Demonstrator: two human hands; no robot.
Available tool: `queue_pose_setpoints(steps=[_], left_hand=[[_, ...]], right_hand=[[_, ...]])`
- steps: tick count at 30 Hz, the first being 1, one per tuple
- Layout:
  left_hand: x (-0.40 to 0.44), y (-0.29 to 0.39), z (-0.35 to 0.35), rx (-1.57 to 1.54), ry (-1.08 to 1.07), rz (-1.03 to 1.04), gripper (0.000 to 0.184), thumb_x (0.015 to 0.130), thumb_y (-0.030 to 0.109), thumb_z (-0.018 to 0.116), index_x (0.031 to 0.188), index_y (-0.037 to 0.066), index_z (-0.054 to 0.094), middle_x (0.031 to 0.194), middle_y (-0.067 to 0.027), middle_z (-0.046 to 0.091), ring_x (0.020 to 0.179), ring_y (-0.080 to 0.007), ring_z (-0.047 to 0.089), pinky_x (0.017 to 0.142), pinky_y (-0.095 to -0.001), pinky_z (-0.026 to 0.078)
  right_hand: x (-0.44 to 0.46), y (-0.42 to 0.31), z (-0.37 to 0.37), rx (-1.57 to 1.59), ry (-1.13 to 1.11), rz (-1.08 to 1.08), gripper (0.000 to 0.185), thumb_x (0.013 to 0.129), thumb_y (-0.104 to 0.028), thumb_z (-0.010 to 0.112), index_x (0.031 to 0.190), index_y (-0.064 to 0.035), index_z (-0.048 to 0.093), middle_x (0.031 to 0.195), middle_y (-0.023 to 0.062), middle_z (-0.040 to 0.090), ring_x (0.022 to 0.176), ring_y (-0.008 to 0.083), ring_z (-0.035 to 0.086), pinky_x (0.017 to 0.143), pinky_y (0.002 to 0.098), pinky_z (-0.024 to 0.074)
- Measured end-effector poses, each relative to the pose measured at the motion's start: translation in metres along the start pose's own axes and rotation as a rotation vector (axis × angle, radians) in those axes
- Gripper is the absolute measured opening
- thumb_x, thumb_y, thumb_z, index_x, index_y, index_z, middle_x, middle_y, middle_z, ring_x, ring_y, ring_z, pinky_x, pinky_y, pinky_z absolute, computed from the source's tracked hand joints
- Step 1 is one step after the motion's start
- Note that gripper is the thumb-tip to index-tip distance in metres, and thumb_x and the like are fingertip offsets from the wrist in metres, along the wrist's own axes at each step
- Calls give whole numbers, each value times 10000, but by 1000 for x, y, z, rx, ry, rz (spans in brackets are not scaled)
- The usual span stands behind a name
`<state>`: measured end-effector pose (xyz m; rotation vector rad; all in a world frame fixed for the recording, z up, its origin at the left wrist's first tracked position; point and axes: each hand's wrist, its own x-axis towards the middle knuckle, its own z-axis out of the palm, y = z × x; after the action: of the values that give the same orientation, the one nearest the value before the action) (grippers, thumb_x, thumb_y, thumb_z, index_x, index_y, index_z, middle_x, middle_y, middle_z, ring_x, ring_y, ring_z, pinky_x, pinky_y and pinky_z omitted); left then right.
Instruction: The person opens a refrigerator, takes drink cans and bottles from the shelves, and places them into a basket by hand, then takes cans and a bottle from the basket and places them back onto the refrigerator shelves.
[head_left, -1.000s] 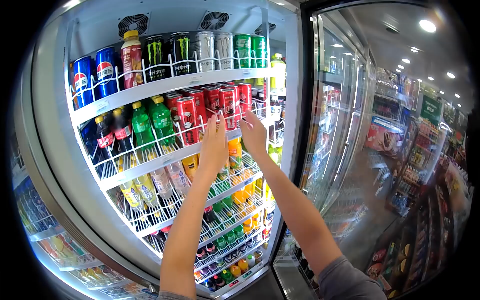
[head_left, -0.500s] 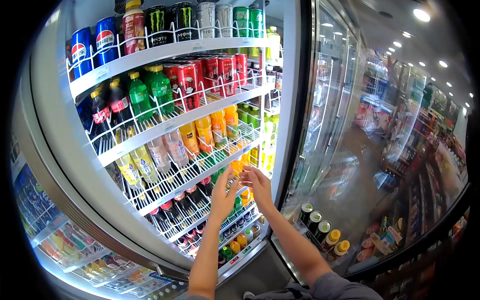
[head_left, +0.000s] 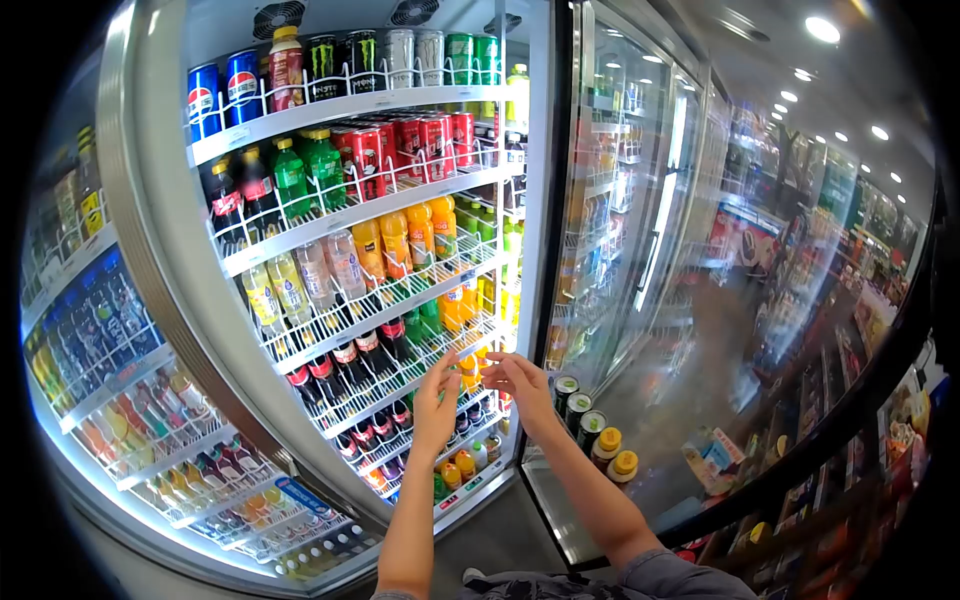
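Observation:
My left hand (head_left: 437,405) is raised in front of the lower wire shelves of an upright drinks cooler, fingers apart and holding nothing. Close beside it on the right, my right hand (head_left: 522,388) has its fingers spread and slightly curled, also with nothing in it. The two hands do not touch. Behind them, orange bottles (head_left: 452,308) stand on a shelf. Higher up are red cans (head_left: 368,162), green bottles (head_left: 290,180) and orange drinks (head_left: 396,245). The top shelf holds blue cans (head_left: 242,88) and black cans (head_left: 322,68).
The open glass door (head_left: 640,300) is on the right. Through it several dark cans (head_left: 578,408) and yellow-capped bottles (head_left: 607,447) show near the floor. Another lit cooler (head_left: 110,385) stands at the left. Store shelves (head_left: 890,300) are at the far right.
Both hands have come down from in front of the red cans to the lower shelves, fingers still apart. The view has shifted, showing more of the left cooler.

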<state>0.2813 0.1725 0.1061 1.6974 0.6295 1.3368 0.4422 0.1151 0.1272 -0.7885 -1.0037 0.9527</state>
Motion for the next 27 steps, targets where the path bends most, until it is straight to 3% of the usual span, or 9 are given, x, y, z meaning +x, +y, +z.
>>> queue_pose_setpoints(steps=[4,9,13,21,27], left_hand=[[-41,29,26,-12,73,0,392,993,160,540,1354,11,511,1218,-103,626,1038,-174,621,902,-297,481],[-97,58,32,-57,175,-90,390,1016,165,502,1384,35,493,1251,-104,597,1102,-175,591,948,-295,446],[-150,79,9,-10,314,-61,386,1020,173,494,1378,28,499,1239,-97,603,1074,-167,590,936,-297,451],[-255,126,-47,108,656,-105,367,1022,204,496,1344,31,528,1207,-108,612,1037,-168,605,904,-300,470],[-294,154,-84,173,764,-114,362,1022,173,494,1356,37,513,1212,-106,611,1047,-153,592,932,-280,455]], right_hand=[[-36,-32,-14,30,-40,23,370,1028,-273,461,1194,31,590,970,106,679,886,173,655,833,308,527],[-61,-45,-12,169,-119,49,408,1037,-291,449,1195,59,586,959,123,681,843,168,656,803,316,536],[-77,-51,31,267,-148,65,413,1015,-292,463,1199,61,571,924,110,672,855,190,649,801,341,540],[-143,-15,110,235,-419,190,403,1030,-284,458,1172,72,583,934,120,676,845,188,648,798,321,527],[-165,-4,148,261,-503,226,350,1041,-247,438,1160,36,606,937,117,673,848,174,652,815,314,538]])
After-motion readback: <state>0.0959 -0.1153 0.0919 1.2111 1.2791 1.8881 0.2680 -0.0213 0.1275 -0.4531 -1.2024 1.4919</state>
